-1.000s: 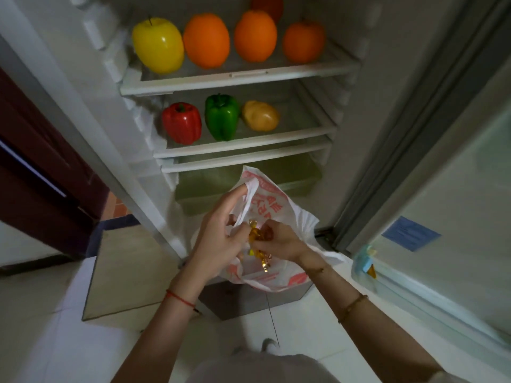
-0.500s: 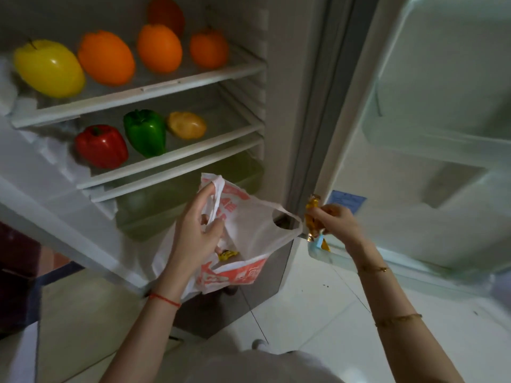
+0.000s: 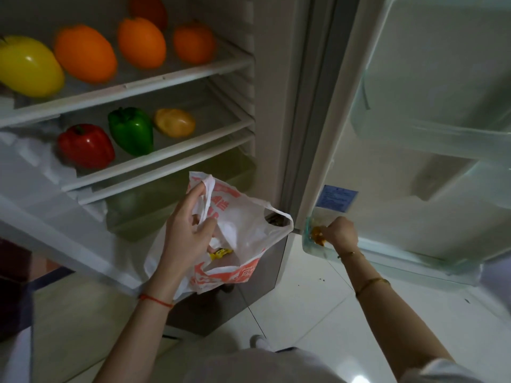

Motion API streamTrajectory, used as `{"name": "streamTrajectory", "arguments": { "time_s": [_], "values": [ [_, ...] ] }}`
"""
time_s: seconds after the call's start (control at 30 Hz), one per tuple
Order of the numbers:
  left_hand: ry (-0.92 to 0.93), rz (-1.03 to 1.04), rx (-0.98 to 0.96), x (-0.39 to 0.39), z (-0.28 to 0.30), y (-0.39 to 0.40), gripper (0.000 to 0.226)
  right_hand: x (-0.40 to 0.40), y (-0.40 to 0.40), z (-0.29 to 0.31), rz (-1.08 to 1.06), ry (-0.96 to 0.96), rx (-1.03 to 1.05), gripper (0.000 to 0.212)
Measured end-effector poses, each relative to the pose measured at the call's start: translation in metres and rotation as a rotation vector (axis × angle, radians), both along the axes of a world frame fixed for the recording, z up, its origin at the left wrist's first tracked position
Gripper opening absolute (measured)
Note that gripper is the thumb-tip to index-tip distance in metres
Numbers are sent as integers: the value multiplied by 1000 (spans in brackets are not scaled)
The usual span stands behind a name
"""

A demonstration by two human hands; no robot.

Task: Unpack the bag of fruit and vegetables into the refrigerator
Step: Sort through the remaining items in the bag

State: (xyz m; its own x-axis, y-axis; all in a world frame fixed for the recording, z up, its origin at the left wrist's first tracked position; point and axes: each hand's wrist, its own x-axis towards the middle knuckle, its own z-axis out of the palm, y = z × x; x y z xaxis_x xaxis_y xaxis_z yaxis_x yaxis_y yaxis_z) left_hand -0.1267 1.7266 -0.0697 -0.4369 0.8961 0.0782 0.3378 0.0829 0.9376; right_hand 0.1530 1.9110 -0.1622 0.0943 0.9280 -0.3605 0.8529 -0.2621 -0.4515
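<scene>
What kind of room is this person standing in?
Most likely a home kitchen: an open refrigerator with oranges and peppers on its shelves, a plastic shopping bag being unpacked, and a white tiled floor.

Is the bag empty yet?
No, a yellow wrapped item still lies inside the bag that the left hand holds open.

Upper shelf (image 3: 132, 88): yellow apple (image 3: 29, 66), four oranges (image 3: 85, 53). Lower shelf (image 3: 154, 161): red pepper (image 3: 85, 146), green pepper (image 3: 132, 131), potato (image 3: 174, 122). Left hand (image 3: 186, 228) grips the handle of a white-and-orange bag (image 3: 243, 217); a yellow wrapper (image 3: 221, 253) lies inside. Right hand (image 3: 341, 234) holds orange wrapped sweets (image 3: 316, 233) in the lowest door bin (image 3: 315, 248).
</scene>
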Motion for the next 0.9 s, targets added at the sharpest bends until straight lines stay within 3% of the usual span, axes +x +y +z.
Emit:
{"name": "streamTrajectory", "arguments": {
  "time_s": [0.27, 0.37, 0.5, 0.67, 0.77, 0.9],
  "values": [
    [-4, 26, 20, -3, 3, -9, 71, -3, 6, -7, -14, 30, -14, 35],
    [2, 25, 18, -8, 2, -11, 71, -5, 7, 4, 33, -34, -23, 31],
    [16, 64, 20, -17, -1, -15, 74, -17, 1, 38, 316, -166, -60, 31],
    [36, 107, 41, -24, -5, -25, 84, -56, -28, 98, 671, 120, -344, 26],
    [13, 141, 66, -27, -5, -34, 85, -90, -38, 112, 841, 258, -309, 24],
    [-27, 167, 108, -26, -6, -49, 81, -143, -52, 93, 953, 264, -233, 17]
  ]
}}
